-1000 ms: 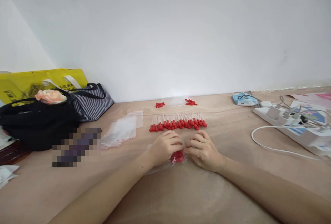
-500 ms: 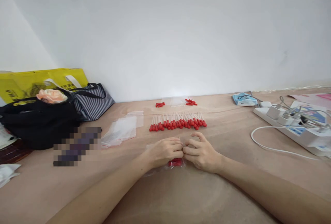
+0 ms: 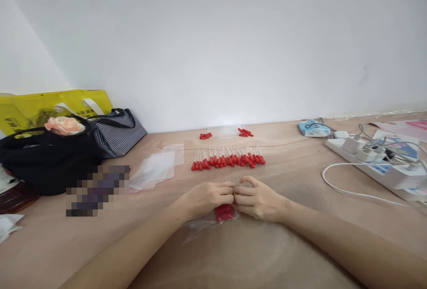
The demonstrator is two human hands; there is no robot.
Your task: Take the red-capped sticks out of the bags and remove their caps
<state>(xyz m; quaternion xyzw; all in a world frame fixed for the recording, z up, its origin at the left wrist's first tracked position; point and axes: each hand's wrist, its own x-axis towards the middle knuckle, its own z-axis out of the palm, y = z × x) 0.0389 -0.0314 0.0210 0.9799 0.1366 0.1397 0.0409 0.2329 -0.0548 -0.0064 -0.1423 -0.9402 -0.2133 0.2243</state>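
My left hand (image 3: 207, 198) and my right hand (image 3: 257, 200) meet fingertip to fingertip at the table's middle, both pinched on the top edge of a small clear plastic bag (image 3: 213, 218) that holds red-tipped pieces (image 3: 224, 212). The bag lies flat on the tan table (image 3: 233, 253) under my fingers. Just beyond my hands runs a row of several red-tipped droppers (image 3: 227, 160). Farther back, near the wall, lie two little red clusters (image 3: 206, 135) and more droppers (image 3: 245, 132).
A stack of empty clear bags (image 3: 155, 169) lies left of the row. A black bag (image 3: 46, 160), a striped bag (image 3: 116, 131) and a yellow bag (image 3: 50, 104) stand at the left. A white power strip (image 3: 376, 164) with cables and a face mask (image 3: 313, 128) sit at the right.
My two hands have drawn closer together and their fingers have closed along the bag's top edge. The bag with red pieces has shifted slightly toward me.
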